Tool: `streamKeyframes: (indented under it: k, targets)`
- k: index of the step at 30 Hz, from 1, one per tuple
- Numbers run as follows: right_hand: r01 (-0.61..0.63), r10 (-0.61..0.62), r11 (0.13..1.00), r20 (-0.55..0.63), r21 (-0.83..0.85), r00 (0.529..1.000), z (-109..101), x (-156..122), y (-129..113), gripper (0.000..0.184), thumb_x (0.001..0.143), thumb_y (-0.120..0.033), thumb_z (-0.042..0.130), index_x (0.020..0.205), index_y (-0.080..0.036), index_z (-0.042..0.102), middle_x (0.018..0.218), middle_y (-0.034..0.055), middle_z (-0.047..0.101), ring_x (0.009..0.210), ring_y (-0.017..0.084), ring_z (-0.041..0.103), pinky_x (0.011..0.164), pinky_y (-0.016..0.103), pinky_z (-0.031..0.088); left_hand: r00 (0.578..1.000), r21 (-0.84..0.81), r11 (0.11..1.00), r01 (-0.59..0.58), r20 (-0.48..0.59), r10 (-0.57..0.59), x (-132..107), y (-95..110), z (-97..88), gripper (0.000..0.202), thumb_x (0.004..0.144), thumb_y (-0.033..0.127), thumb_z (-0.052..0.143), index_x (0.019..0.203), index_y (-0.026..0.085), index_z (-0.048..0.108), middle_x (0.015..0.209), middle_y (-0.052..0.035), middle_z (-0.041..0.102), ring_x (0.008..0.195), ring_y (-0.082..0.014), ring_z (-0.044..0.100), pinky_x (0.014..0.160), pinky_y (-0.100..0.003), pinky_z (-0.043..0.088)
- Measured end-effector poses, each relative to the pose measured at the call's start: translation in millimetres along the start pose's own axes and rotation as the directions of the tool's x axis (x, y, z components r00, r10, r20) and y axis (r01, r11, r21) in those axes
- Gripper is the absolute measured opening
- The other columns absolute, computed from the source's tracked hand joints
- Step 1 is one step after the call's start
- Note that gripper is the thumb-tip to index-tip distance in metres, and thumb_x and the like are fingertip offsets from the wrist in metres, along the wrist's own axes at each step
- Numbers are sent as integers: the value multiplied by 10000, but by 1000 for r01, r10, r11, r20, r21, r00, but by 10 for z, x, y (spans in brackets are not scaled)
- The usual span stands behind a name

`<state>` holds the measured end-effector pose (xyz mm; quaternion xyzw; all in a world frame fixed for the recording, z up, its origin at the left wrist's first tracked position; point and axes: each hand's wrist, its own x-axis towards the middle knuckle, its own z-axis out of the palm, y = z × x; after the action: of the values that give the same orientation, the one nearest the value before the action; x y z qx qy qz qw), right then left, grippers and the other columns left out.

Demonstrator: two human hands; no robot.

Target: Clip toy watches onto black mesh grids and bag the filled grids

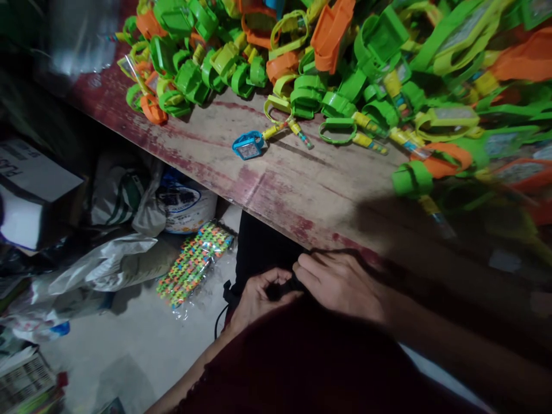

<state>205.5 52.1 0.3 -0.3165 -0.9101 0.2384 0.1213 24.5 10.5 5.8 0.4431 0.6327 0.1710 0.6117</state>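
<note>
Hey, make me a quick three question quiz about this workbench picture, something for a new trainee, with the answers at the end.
1. True or false: both hands rest on the wooden table.
2. What colour is the lone square toy watch lying apart from the pile of plastic toy watches? A) blue B) red C) black
3. What lies on the floor in a clear bag below the table edge?

Key
1. False: the left hand and right hand meet on dark fabric below the table edge.
2. A
3. A pack of multicoloured small pieces.
</note>
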Motion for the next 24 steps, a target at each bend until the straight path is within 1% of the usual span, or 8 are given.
streamKeyframes:
  k: [3,6,9,11,15,18,20,24]
  targets:
    - [-40,39,999,25,37,999,-17,5,16,282,923,-106,395,962,-182,664,849,61,677,659,160,615,568,288,410,998,-16,1000,-19,-59,18,-8,-4,26,165,696,338,611,725,179,641,673,9,597,662,-135,511,651,-245,446]
    - [-187,183,940,41,284,982,-4,8,-20,293,906,-129,414,1056,-173,662,954,81,709,707,158,651,598,263,464,994,-11,999,-41,-99,40,-12,-25,45,121,680,291,595,720,186,640,666,17,599,659,-132,516,647,-240,453]
    - [-249,268,845,29,473,963,12,-8,-86,307,907,-157,387,1028,-169,669,910,83,701,753,164,652,675,266,492,996,-45,998,-43,-81,39,-15,-20,42,131,682,285,582,732,182,646,675,12,610,661,-129,530,647,-234,461]
    - [-281,336,766,13,578,942,22,-27,-124,298,872,-142,391,977,-175,668,885,69,683,761,154,635,691,257,487,998,-50,998,-33,-60,30,-18,-2,34,139,687,295,592,733,176,647,655,12,598,635,-123,524,623,-227,454]
    - [-385,525,493,86,780,847,26,-43,-122,231,731,-89,424,801,-192,618,776,9,632,718,123,591,688,234,463,998,-12,999,-48,-28,48,-27,6,19,162,688,278,618,798,177,681,681,8,625,647,-123,543,650,-234,455]
    - [-509,481,280,340,814,808,-16,-23,-54,141,707,-129,461,715,-187,589,712,-2,600,668,123,552,622,233,429,998,-19,998,-54,18,55,-35,-39,2,173,690,268,624,815,169,691,733,-10,664,686,-131,575,676,-239,471]
    - [-590,416,194,479,784,773,-66,-2,-5,90,743,-189,526,750,-180,616,700,-9,601,647,118,542,588,225,410,998,-2,999,-54,30,54,-38,-74,-9,182,699,272,628,831,166,695,749,-17,680,700,-136,589,691,-247,481]
    - [-608,351,238,516,758,781,-156,17,52,178,816,-261,573,925,-168,678,840,16,676,733,122,598,674,234,452,997,16,996,-82,-1,82,-38,-102,-11,173,719,291,628,835,177,687,787,-19,712,723,-142,616,721,-261,500]
